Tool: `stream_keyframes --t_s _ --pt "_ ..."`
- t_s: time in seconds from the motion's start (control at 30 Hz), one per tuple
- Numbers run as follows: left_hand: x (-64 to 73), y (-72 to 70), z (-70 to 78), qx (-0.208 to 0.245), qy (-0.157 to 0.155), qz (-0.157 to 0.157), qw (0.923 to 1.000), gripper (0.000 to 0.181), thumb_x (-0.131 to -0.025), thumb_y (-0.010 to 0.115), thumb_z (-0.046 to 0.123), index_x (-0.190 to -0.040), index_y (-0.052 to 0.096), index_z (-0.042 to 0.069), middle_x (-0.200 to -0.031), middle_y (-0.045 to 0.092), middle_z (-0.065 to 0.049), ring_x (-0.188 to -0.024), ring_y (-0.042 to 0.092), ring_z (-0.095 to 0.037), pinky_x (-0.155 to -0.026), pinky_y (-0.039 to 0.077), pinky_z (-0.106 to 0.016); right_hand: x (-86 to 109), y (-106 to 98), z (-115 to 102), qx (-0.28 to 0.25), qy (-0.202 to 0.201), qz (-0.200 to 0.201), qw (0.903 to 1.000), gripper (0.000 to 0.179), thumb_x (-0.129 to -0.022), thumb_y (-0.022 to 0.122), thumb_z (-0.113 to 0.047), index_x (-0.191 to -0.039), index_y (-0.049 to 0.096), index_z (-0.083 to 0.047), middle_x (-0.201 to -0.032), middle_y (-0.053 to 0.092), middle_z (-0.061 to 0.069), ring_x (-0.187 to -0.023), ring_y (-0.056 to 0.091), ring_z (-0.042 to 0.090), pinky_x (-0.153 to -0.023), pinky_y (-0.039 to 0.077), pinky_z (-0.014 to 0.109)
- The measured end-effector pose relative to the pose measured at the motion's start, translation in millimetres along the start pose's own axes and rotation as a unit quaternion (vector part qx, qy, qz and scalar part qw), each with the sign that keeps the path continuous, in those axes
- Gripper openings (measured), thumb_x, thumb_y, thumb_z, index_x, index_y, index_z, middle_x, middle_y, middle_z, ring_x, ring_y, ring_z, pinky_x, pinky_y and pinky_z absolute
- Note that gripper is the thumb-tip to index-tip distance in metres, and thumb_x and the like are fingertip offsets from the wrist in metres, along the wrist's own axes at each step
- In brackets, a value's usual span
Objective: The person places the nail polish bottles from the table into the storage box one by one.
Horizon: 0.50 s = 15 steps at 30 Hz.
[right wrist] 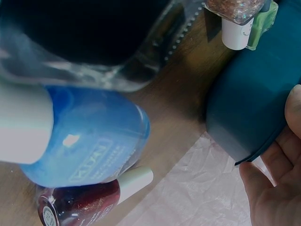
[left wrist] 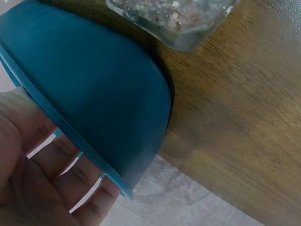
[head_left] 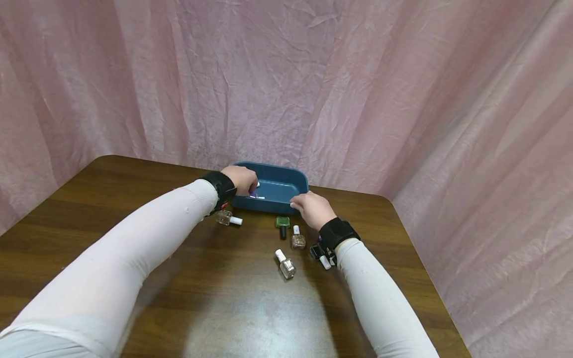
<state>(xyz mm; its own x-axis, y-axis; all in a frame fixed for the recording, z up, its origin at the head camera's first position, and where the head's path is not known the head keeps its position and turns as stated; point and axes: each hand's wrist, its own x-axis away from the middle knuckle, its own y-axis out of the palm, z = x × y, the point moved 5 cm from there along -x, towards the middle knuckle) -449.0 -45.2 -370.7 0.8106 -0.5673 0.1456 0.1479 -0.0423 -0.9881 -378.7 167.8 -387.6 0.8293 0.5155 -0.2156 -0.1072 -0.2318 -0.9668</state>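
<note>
The rim of the blue bin (head_left: 267,206) is pinched at its near right corner by the right hand (head_left: 314,209), with the thumb laid on the outer wall and the fingers hooked inside. The bin lies between the two hands. Over its left end the left hand (head_left: 240,180) is placed, its fingers dipped behind the rim; whether anything is gripped there cannot be told. A purple item (head_left: 253,195) is seen inside the bin, just beside the left fingertips, its shape mostly hidden.

Just nearer than the left hand, a clear glitter bottle (head_left: 225,218) is laid on its side, white cap pointed toward the right hand. A green bottle (head_left: 283,222) is set close by the right hand, on its left and nearer side, with a copper bottle (head_left: 298,242) next to it. Farther below the right hand, a silver bottle (head_left: 287,268) is left lying. Under the right wrist a black bottle (head_left: 316,251) is partly covered; near it, a blue bottle (right wrist: 94,136) and a red bottle (right wrist: 89,202) are shown by the right wrist camera. All are borne by the brown table (head_left: 197,278), backed by a pink curtain (head_left: 268,89).
</note>
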Motion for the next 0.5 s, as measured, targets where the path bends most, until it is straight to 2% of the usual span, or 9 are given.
stream_keyframes --t_s 0.5 --pt "-1.1 3.8 -3.8 0.024 0.002 0.005 0.9997 0.004 -0.101 0.081 0.012 -0.098 0.083 0.015 -0.101 0.078 -0.003 -0.087 0.068 -0.023 -0.085 0.058 -0.045 -0.6 0.4 1.3 0.005 -0.001 0.001 1.0000 0.021 -0.111 0.067 -0.017 -0.121 0.081 -0.004 -0.115 0.082 0.011 -0.116 0.076 0.030 -0.122 0.043 0.050"
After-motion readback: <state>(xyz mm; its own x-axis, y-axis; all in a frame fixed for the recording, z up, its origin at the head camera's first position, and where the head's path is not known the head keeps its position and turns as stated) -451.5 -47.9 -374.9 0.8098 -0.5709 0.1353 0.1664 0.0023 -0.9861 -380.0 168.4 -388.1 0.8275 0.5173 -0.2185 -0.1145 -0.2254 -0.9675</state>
